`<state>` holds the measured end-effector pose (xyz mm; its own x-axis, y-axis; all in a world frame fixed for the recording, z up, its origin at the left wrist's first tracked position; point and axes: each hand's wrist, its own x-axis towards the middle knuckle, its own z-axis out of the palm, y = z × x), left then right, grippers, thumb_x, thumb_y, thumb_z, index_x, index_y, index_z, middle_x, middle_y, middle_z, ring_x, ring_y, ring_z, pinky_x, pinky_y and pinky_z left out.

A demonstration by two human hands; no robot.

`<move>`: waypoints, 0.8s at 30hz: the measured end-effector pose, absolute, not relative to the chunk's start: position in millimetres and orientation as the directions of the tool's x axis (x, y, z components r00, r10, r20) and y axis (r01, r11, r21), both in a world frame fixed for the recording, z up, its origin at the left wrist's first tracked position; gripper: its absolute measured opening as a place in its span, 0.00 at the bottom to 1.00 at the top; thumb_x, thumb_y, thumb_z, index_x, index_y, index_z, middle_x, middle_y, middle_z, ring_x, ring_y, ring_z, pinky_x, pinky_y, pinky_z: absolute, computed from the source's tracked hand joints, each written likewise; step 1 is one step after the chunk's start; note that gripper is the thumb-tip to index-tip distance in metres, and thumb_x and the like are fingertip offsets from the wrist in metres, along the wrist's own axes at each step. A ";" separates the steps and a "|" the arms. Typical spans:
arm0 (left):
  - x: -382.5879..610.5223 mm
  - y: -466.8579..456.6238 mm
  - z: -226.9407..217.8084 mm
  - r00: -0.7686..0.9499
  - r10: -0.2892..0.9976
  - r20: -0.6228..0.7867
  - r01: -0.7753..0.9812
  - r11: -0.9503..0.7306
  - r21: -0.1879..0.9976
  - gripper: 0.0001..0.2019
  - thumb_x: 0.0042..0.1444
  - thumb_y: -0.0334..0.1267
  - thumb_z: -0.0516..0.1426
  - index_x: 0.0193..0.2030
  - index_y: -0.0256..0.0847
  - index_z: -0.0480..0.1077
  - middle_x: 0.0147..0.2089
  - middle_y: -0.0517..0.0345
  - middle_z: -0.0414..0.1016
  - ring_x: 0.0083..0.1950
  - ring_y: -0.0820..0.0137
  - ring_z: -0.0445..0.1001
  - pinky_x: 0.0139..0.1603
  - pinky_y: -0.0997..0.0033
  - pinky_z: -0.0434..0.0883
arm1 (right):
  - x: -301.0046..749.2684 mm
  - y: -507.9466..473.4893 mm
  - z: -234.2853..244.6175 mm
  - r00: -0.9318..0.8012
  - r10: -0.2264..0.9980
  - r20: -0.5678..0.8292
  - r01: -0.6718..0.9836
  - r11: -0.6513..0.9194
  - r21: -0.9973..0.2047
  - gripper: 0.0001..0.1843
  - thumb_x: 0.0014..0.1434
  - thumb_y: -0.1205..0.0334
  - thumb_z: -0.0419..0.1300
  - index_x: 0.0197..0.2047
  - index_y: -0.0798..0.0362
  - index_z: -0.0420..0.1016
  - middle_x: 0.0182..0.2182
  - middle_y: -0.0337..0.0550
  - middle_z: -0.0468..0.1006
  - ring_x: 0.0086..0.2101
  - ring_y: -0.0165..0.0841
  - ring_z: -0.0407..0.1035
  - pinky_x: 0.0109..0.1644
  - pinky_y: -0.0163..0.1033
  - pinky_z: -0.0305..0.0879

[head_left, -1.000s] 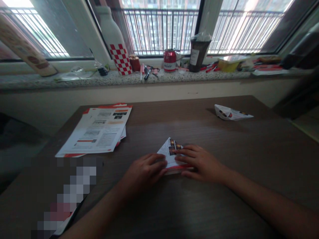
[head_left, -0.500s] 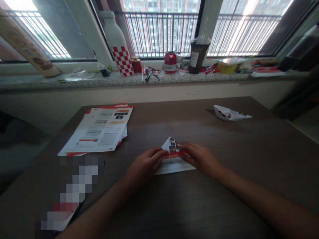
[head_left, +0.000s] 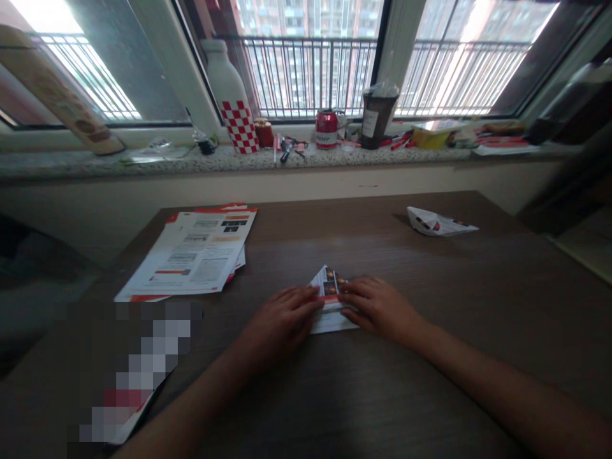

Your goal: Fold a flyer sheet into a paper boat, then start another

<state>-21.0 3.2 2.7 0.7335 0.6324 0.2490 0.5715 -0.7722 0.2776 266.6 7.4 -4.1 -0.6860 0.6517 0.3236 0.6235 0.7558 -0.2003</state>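
Note:
A partly folded sheet of printed paper (head_left: 333, 322) lies on the brown table in front of me, with a pointed top showing small dark pictures and a red strip across its middle. My left hand (head_left: 287, 313) rests flat over its left side, fingers stretched toward the centre. On the right side, my right hand (head_left: 380, 309) lies with its fingers spread and extended across the paper. Both hands press from above, and their palms hide the paper's outer corners. The thumbs are partly hidden.
A folded paper boat (head_left: 440, 224) stands at the table's back right. Printed sheets (head_left: 191, 252) are stacked at the back left, with a pixelated item (head_left: 143, 376) nearer me. Along the windowsill stand a checkered bottle (head_left: 234, 108), a red can (head_left: 326, 129) and a dark cup (head_left: 377, 118).
Both hands have flattened on the folded paper and sit slightly closer together, covering more of its lower edge. The whole view has shifted a little.

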 end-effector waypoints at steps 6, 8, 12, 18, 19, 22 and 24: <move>-18.5 -7.0 18.0 0.762 0.630 0.151 0.587 -0.770 0.252 0.21 0.70 0.38 0.57 0.68 0.50 0.70 0.64 0.47 0.75 0.63 0.53 0.74 0.68 0.39 0.68 | 273.8 6.9 -7.3 -0.681 0.670 0.296 0.667 0.734 -0.127 0.26 0.73 0.51 0.59 0.69 0.49 0.70 0.70 0.54 0.68 0.69 0.51 0.61 0.71 0.64 0.59; -18.4 -8.7 20.6 0.794 0.593 0.130 0.553 -0.795 0.251 0.22 0.71 0.41 0.57 0.70 0.51 0.69 0.69 0.47 0.70 0.69 0.51 0.68 0.72 0.37 0.63 | 275.3 7.8 -8.8 -0.677 0.678 0.286 0.676 0.726 -0.123 0.28 0.72 0.50 0.59 0.72 0.45 0.67 0.73 0.53 0.64 0.72 0.51 0.55 0.73 0.65 0.55; -19.7 -10.4 20.5 0.831 0.547 0.102 0.505 -0.818 0.275 0.26 0.73 0.46 0.55 0.75 0.51 0.61 0.78 0.48 0.59 0.78 0.51 0.57 0.76 0.39 0.57 | 275.8 9.1 -10.0 -0.682 0.684 0.259 0.680 0.723 -0.122 0.29 0.73 0.49 0.58 0.74 0.41 0.62 0.76 0.51 0.56 0.75 0.50 0.47 0.75 0.66 0.50; -12.8 -16.0 11.5 0.801 0.589 0.105 0.554 -0.796 0.245 0.27 0.75 0.47 0.52 0.78 0.53 0.57 0.77 0.50 0.60 0.77 0.53 0.59 0.76 0.42 0.58 | 278.2 10.0 -4.5 -0.704 0.665 0.250 0.639 0.746 -0.185 0.29 0.75 0.51 0.55 0.75 0.45 0.62 0.74 0.50 0.60 0.73 0.49 0.51 0.74 0.63 0.54; -10.8 -17.2 9.3 0.797 0.594 0.109 0.560 -0.794 0.234 0.26 0.75 0.47 0.51 0.78 0.52 0.57 0.77 0.50 0.60 0.76 0.53 0.59 0.75 0.43 0.59 | 279.1 9.8 -3.2 -0.719 0.647 0.256 0.615 0.763 -0.201 0.27 0.75 0.52 0.55 0.74 0.46 0.64 0.73 0.49 0.63 0.72 0.47 0.54 0.74 0.61 0.55; -6.8 -20.1 4.0 0.787 0.608 0.109 0.581 -0.788 0.202 0.27 0.76 0.50 0.49 0.78 0.50 0.57 0.77 0.48 0.59 0.75 0.51 0.60 0.74 0.43 0.61 | 281.5 8.4 -1.7 -0.758 0.595 0.269 0.544 0.803 -0.243 0.24 0.75 0.54 0.54 0.71 0.48 0.68 0.70 0.47 0.69 0.69 0.44 0.61 0.72 0.57 0.60; -6.5 -21.2 2.4 0.786 0.609 0.104 0.585 -0.788 0.190 0.27 0.76 0.51 0.49 0.77 0.50 0.57 0.77 0.48 0.60 0.75 0.51 0.61 0.73 0.43 0.62 | 282.6 7.5 -2.5 -0.771 0.584 0.256 0.528 0.810 -0.256 0.25 0.75 0.54 0.55 0.71 0.48 0.68 0.69 0.46 0.70 0.68 0.43 0.63 0.72 0.57 0.61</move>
